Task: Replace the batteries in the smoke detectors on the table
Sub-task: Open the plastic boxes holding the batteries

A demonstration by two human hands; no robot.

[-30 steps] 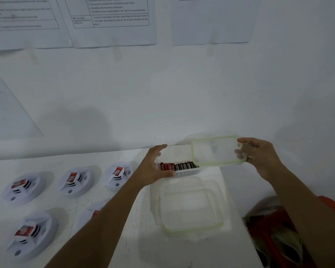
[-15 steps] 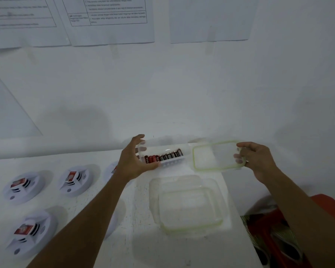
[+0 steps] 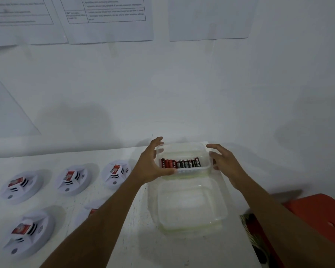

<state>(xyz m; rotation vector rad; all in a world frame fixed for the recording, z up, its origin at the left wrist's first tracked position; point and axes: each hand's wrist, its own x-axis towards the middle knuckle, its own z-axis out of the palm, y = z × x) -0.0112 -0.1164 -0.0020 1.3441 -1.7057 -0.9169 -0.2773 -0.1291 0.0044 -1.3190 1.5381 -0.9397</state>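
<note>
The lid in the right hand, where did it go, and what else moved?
The right hand let go of the lid and now hangs open beside the battery box; where the lid lies, I cannot tell. The left hand kept its grip and moved the box rightward, behind the empty container. The smoke detectors stayed put.

I count five smoke detectors [image 3: 72,178] (one half hidden), two clear tubs [image 3: 190,225], and one row of batteries [image 3: 181,163] packed too tight to count.

Workroom: taped instruction sheets [image 3: 108,18], white table [image 3: 124,246].
</note>
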